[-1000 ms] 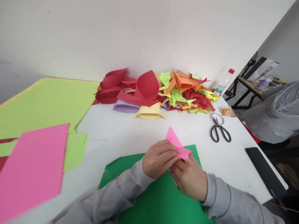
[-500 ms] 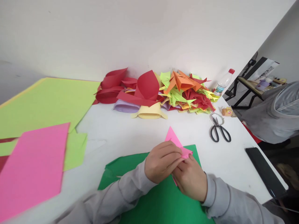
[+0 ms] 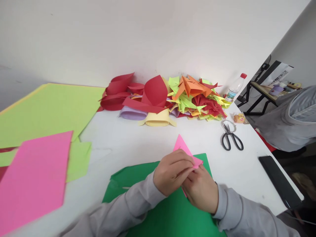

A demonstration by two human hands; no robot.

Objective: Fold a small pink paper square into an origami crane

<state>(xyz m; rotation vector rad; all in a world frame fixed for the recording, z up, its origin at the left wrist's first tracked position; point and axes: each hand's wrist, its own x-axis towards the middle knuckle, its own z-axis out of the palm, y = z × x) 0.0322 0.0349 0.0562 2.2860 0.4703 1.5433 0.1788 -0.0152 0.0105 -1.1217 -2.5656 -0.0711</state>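
A folded piece of pink paper (image 3: pixel 183 144) is pinched between both hands, with one pointed corner sticking up past the fingers. My left hand (image 3: pixel 173 171) lies over its near side, fingers closed on it. Lower and to the right, my right hand (image 3: pixel 201 190) grips the same paper, its fingers partly hidden behind the left ones. Another bit of pink edge shows below, between the hands. Underneath them lies a green sheet (image 3: pixel 170 214) on the white table (image 3: pixel 103 141).
Lime sheets (image 3: pixel 59 108) and a pink sheet (image 3: pixel 41 174) lie at left. Folded paper shapes (image 3: pixel 192 95) pile against the wall beside a bottle (image 3: pixel 234 88). Scissors (image 3: pixel 230 136), a small packet (image 3: pixel 240 118) and a black phone (image 3: pixel 278 181) lie right. A person (image 3: pixel 288 118) is beyond.
Almost nothing differs. Both hands keep their hold on the pink paper in nearly the same place, and the view has shifted very slightly.
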